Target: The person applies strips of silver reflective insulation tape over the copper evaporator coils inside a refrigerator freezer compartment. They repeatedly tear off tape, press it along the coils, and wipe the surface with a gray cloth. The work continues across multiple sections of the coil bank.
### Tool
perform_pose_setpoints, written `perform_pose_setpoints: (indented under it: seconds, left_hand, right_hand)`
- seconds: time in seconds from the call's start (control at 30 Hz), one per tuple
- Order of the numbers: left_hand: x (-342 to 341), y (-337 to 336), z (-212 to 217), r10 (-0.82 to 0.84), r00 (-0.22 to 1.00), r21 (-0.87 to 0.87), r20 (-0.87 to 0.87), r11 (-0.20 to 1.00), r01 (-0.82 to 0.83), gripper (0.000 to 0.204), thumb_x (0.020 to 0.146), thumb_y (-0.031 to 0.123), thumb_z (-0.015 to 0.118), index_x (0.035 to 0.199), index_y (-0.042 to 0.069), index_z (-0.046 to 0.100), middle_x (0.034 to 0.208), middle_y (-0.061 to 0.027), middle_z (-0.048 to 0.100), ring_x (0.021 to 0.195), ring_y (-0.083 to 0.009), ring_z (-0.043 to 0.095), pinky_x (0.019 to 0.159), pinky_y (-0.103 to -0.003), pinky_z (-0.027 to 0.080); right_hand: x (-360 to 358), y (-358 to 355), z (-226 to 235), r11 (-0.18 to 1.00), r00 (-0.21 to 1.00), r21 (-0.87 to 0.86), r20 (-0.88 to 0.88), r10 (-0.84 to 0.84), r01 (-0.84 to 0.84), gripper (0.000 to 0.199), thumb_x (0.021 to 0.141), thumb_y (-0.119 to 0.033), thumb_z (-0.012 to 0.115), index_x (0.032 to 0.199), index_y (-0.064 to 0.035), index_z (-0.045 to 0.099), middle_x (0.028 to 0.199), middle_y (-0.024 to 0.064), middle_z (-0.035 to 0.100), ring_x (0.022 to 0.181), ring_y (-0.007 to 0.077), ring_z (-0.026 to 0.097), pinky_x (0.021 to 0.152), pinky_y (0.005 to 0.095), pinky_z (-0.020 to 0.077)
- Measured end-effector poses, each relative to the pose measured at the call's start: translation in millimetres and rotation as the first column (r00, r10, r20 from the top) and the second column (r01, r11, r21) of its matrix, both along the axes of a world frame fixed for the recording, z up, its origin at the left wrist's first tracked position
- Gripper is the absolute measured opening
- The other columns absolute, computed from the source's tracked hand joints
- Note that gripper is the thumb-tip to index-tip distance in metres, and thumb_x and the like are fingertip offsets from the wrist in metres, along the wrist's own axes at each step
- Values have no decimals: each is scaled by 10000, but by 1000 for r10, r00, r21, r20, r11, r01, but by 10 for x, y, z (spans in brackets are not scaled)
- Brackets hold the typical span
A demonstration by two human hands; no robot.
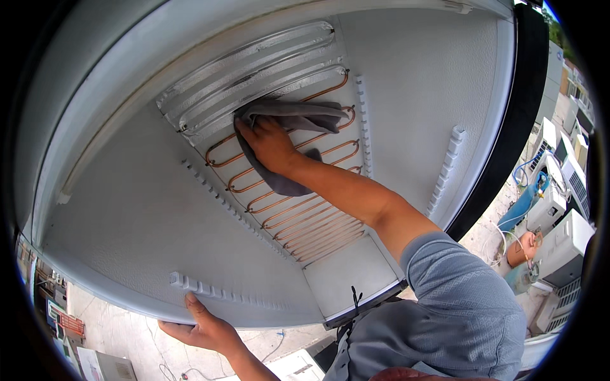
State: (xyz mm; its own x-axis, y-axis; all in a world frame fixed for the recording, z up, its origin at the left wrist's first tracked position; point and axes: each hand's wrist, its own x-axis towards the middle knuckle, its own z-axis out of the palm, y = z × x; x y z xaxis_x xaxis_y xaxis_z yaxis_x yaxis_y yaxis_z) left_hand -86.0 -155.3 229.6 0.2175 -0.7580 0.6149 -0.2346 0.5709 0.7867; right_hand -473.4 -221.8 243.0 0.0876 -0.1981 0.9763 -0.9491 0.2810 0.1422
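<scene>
Inside a white refrigerator cabinet [406, 63], my right hand [270, 145] presses a grey cloth [308, 117] against the back wall. Its fingers are closed on the cloth, which hangs in folds around the hand. Behind it run looped copper tubes [305, 222], partly covered by the cloth and my arm. Just above are tubes under silver foil tape [254, 66]. My left hand [206, 327] grips the cabinet's front edge [146, 312] at the lower left, thumb on the inside; its other fingers are partly hidden by the edge.
Notched white shelf rails [447, 168] line both side walls. A black strip [508, 127] runs along the right outer edge. Outside on the right stand a blue gas cylinder [522, 204], an orange-brown cylinder [522, 249], hoses and several white air-conditioner units [565, 247]. Cables lie on the pale floor [190, 355].
</scene>
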Motion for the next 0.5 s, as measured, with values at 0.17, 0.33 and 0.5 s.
perform_pose_setpoints:
  seconds: [0.17, 0.33, 0.5]
  left_hand:
    - [16, -9, -14, -5, 1000, -8, 8, 1000, 5, 745, 964, 408, 709, 1460, 2, 330, 1260, -183, 503, 1198, -284, 610, 977, -427, 577]
    - [34, -24, -24, 7, 1000, 30, 13, 1000, -8, 728, 967, 353, 688, 1486, 4, 317, 1270, -188, 499, 1219, -290, 597, 984, -434, 573]
    - [-64, -43, -13, 81, 997, -58, -4, 995, -81, 691, 949, 439, 666, 1412, -8, 413, 1196, -227, 585, 1090, -315, 689, 891, -448, 627]
  right_hand:
    - [-333, 293, -18, 989, 995, 110, 19, -97, 95, 594, 850, -57, 610, 1441, -36, 554, 994, 142, 695, 1012, 309, 653, 949, 384, 535]
    - [-1048, 922, -114, 962, 951, -52, 173, -257, 269, 644, 840, -21, 646, 1473, -40, 526, 925, 164, 698, 971, 334, 663, 896, 418, 546]
    - [-1317, 1086, -156, 912, 897, -156, 301, -322, 380, 684, 830, 28, 616, 1497, 21, 466, 1011, 232, 691, 993, 408, 643, 909, 447, 533]
